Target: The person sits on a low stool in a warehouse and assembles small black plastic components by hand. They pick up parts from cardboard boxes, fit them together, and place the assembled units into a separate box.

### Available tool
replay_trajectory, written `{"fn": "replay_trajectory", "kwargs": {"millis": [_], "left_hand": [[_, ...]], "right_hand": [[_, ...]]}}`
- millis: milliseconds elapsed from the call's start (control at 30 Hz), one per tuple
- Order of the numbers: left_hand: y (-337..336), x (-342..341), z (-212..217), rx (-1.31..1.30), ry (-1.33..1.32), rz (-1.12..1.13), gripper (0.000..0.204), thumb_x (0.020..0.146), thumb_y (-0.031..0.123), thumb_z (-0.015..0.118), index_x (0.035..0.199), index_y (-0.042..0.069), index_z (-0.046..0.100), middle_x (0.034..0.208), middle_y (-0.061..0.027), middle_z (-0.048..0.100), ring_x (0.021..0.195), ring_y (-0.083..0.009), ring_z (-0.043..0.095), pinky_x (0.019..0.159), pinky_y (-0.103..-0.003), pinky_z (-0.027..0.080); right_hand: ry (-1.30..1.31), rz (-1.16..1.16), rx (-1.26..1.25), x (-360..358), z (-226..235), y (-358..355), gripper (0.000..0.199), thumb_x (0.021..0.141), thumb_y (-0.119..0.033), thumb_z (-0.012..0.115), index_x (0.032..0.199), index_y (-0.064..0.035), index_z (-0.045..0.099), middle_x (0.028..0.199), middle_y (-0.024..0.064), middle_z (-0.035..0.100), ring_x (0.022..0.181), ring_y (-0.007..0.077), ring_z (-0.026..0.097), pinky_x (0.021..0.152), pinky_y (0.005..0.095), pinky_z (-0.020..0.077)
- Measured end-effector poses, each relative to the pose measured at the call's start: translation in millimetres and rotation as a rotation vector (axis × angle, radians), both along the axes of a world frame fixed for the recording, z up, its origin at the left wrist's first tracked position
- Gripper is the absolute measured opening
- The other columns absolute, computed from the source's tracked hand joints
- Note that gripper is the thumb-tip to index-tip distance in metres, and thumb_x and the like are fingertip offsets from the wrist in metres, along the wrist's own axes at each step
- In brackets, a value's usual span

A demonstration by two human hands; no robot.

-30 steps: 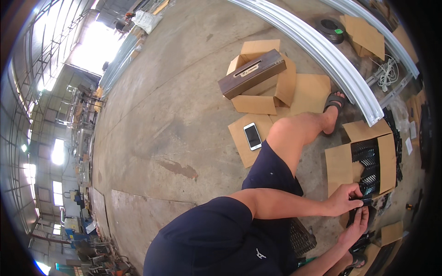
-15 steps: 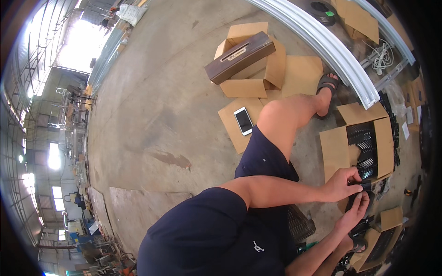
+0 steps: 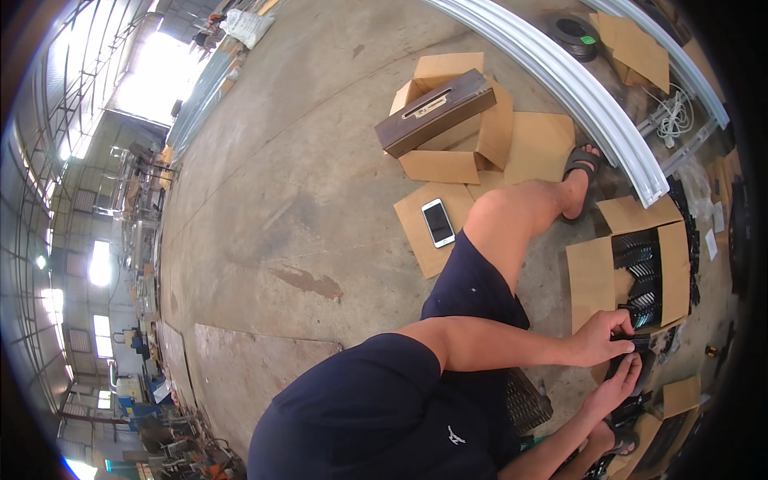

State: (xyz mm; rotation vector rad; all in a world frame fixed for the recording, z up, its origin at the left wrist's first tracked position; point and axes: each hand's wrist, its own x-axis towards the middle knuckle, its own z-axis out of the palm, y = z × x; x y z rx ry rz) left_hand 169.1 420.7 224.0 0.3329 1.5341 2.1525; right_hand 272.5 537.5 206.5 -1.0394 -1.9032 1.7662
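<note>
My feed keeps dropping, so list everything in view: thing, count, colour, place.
black part: one, black, held between both hands
open box: one, brown, full of black parts, beyond the hands
phone: one, white-edged, on flat cardboard
wooden case: one, dark brown, atop a cardboard box
curved rails: two, silver, on concrete floor
sandal: one, black, on foot
left hand: grip on part
right hand: under part

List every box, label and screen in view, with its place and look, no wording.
Open cardboard box: by the hands, brown, holding black parts.
Cardboard box: farther off on the floor, brown, flaps open, dark oblong case lying across it.
Phone: on a flat cardboard sheet, white frame, dark screen.
Green label: on a black coil, top right.
</note>
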Motion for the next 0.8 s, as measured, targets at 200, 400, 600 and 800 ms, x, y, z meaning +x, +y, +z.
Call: {"fn": "replay_trajectory", "kwargs": {"millis": [200,400,600,800], "left_hand": [[-3,-2,3,0.018,-0.100,-0.036,0.018,0.087,0.002,0.074,0.097,-0.001,0.059,0.089,-0.0041,0.065,0.083,-0.0081,0.062,0.073,-0.027,0.050],[-1,-3,4,-0.013,-0.034,-0.025,0.018,0.087,0.001,0.073,0.096,-0.001,0.058,0.089,-0.0041,0.065,0.082,-0.0080,0.061,0.072,-0.027,0.050],[2,-2,4,0.028,-0.036,-0.016,0.019,0.086,0.002,0.074,0.095,-0.001,0.058,0.088,-0.0042,0.065,0.081,-0.0086,0.061,0.072,-0.027,0.050],[-4,4,-2,-0.017,-0.019,-0.003,0.019,0.087,0.002,0.074,0.096,-0.002,0.057,0.088,-0.0049,0.066,0.082,-0.0095,0.063,0.072,-0.028,0.051]], "right_hand": [[-0.073,-0.047,0.047,-13,25,-14,0.032,0.107,-0.023,0.057,0.123,0.0042,0.061,0.118,0.0092,0.065,0.108,0.0174,0.057,0.100,0.0331,0.0439],[-0.025,-0.044,0.092,-7,7,-7,0.031,0.107,-0.023,0.058,0.121,0.0046,0.060,0.116,0.0097,0.064,0.107,0.0182,0.057,0.099,0.0335,0.0438],[0.000,-0.087,0.109,-5,7,-10,0.033,0.107,-0.025,0.056,0.122,0.0040,0.060,0.116,0.0088,0.065,0.107,0.0176,0.057,0.098,0.0335,0.0437],[-0.087,-0.071,0.059,-7,20,-22,0.035,0.108,-0.027,0.055,0.123,0.0045,0.060,0.117,0.0088,0.064,0.107,0.0179,0.057,0.098,0.0332,0.0437]]}}
